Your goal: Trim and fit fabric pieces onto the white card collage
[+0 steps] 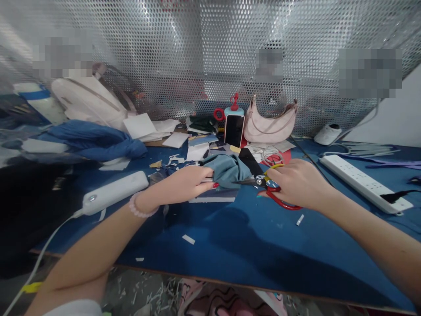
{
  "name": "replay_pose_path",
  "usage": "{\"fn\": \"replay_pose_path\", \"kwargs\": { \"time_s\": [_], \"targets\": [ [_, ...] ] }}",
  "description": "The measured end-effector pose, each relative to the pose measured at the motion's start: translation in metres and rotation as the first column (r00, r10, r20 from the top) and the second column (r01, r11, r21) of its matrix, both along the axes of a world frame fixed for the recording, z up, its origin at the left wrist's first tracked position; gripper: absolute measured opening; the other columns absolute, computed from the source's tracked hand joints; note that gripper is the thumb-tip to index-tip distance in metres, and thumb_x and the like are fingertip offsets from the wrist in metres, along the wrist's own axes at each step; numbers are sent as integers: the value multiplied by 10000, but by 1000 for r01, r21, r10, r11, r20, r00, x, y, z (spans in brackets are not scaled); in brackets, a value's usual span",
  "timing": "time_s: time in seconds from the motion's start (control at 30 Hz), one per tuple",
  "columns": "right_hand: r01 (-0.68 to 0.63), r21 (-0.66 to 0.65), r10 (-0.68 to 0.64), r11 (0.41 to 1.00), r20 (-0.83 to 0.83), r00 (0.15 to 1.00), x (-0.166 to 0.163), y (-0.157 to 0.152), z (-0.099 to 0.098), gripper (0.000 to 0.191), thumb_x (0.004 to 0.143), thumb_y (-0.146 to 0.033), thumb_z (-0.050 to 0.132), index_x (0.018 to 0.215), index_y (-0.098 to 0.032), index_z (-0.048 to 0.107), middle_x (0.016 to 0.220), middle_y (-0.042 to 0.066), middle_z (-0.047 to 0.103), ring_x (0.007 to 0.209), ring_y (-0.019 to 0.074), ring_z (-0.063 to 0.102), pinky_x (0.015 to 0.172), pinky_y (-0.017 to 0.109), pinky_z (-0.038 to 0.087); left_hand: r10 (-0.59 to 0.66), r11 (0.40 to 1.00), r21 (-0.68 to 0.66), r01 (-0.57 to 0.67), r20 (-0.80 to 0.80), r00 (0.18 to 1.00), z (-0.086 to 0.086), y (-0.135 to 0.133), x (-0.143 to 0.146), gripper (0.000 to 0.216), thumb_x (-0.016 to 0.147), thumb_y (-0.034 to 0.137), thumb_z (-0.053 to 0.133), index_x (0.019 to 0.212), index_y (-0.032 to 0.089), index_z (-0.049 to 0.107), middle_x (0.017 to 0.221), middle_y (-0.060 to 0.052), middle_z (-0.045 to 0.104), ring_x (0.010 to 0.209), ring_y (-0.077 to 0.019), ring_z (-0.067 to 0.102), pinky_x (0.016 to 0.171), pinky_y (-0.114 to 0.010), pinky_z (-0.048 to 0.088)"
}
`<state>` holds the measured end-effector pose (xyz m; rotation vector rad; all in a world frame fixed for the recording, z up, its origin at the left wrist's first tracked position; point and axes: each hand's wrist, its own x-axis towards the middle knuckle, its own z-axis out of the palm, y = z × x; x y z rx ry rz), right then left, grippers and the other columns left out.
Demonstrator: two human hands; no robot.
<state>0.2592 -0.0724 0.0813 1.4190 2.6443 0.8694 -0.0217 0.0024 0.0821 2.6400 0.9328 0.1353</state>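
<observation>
My left hand (194,181) pinches the left edge of a crumpled teal cloth (226,169) over the middle of the blue table. My right hand (294,182) is wrapped round the red and yellow handles of a pair of scissors (259,181). Their dark blades point left and reach the cloth's right lower edge. Whether the blades are parted there I cannot tell. Under the cloth lie flat dark pieces with a pale strip (212,199) along the near edge. A black strip of material (250,161) lies just behind the scissors.
Behind the cloth stand a phone (234,130) and a pale pink handbag (271,125). A white power strip (365,184) lies right, a white corded device (115,193) left. Blue fabric (95,139) is heaped at back left. Paper scraps (188,239) dot the blue table (210,254). Perforated metal sheeting (184,52) closes the back.
</observation>
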Motion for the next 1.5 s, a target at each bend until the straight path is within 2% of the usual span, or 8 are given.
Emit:
{"fn": "replay_pose_path", "kwargs": {
  "time_s": [0.27, 0.47, 0.67, 0.8, 1.07, 1.37, 1.5],
  "targets": [
    [2, -15, -2, 1000, 14, 1000, -2, 0, -1, 593, 1015, -584, 367, 707, -161, 648, 534, 88, 635, 453, 178, 507, 548, 321, 234, -1, 1000, -19, 1, 1, 1000, 2, 1, 0, 297, 899, 351, 411, 657, 239, 280, 550, 20, 427, 511, -152, 419, 560, -304, 289],
    [-55, 22, 54, 998, 47, 997, -2, 2, -1, 580, 1041, -511, 367, 674, -155, 642, 501, 71, 616, 434, 172, 495, 535, 315, 193, -12, 999, -30, 13, 21, 1000, 2, 0, 0, 281, 873, 402, 353, 656, 243, 272, 547, 10, 436, 501, -154, 414, 558, -308, 289],
    [-83, 60, 79, 995, 70, 994, -1, 1, 2, 625, 1011, -623, 375, 701, -146, 634, 523, 76, 626, 444, 174, 501, 553, 313, 190, -15, 1000, -25, 15, 17, 1000, 3, 1, -1, 273, 867, 401, 349, 658, 242, 278, 553, 5, 447, 499, -154, 418, 558, -310, 292],
    [-64, 24, 62, 998, 70, 996, -5, 2, 2, 642, 1002, -645, 373, 718, -137, 643, 526, 82, 619, 445, 166, 471, 563, 321, 180, -21, 999, -25, 21, 21, 1000, 4, 0, 0, 267, 863, 396, 348, 657, 243, 276, 557, 4, 456, 501, -152, 421, 556, -308, 292],
    [-59, 13, 58, 998, 75, 995, -7, 6, 4, 571, 1011, -547, 388, 679, -160, 645, 496, 83, 599, 433, 166, 441, 565, 331, 178, -43, 999, -15, 44, 35, 998, 2, 1, -1, 278, 884, 371, 370, 655, 242, 280, 536, 9, 446, 504, -154, 417, 545, -303, 295],
    [-108, 70, 104, 992, 53, 993, 4, 5, -1, 565, 1010, -542, 416, 655, -158, 630, 483, 63, 594, 418, 158, 454, 541, 314, 171, -32, 999, -17, 32, 19, 999, 4, 0, 0, 287, 892, 375, 377, 652, 240, 295, 544, 8, 446, 509, -159, 424, 547, -305, 301],
    [-68, 58, 66, 996, 38, 997, 16, 3, -4, 608, 1009, -584, 400, 623, -166, 615, 483, 63, 592, 427, 155, 461, 533, 308, 168, -16, 1000, -13, 17, 31, 999, 3, 2, 0, 293, 874, 405, 367, 647, 243, 278, 541, 16, 405, 497, -153, 400, 545, -308, 294]
  ]
}}
